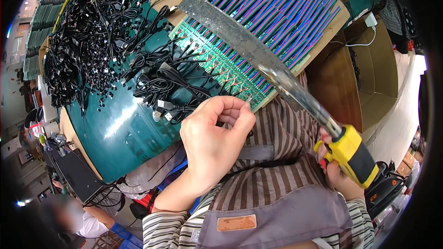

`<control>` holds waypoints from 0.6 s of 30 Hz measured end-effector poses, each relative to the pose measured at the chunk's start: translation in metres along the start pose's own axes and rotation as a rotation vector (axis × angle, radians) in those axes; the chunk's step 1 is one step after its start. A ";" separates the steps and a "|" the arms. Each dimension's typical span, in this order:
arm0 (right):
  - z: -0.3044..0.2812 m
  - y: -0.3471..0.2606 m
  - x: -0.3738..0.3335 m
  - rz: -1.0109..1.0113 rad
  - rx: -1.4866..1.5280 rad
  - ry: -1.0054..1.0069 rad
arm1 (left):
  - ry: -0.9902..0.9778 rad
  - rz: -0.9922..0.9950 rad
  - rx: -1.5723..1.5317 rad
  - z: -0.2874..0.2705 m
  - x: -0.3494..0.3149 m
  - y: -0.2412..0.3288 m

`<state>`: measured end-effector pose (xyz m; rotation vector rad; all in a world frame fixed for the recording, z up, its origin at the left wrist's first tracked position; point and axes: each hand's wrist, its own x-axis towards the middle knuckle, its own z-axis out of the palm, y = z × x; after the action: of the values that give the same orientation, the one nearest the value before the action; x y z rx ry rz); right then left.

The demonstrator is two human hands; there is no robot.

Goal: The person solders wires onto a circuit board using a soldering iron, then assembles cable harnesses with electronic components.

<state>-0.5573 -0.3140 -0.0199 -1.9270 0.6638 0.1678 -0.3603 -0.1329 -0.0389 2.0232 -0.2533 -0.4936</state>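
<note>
My left hand (214,133) is closed in a pinch, thumb against forefinger, at the near corner of a green circuit board panel (251,94). What the fingertips hold is too small to make out. Black USB cables (164,80) lie beside that hand, their thin ends reaching the panel's edge. My right hand (339,175) is wrapped round a yellow-and-black handled tool (350,150) with a red trigger part and a shiny metal tube. The tube slants up over the panel along a dark flat metal bar (226,25); whether they join I cannot tell.
Red, blue, green and black wires (277,9) cover the panel, which rests on brown board. A big heap of black cables (92,41) occupies the green table (110,133). An open cardboard box (378,78) stands at right. Another person (87,223) is at lower left.
</note>
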 end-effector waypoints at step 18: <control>0.025 0.011 -0.001 -0.345 -0.187 0.261 | -0.015 -0.064 -0.033 0.001 0.010 0.007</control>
<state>-0.5593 -0.2951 -0.0401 -2.2344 0.4859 -0.2504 -0.3513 -0.1408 -0.0352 2.0008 -0.1885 -0.5501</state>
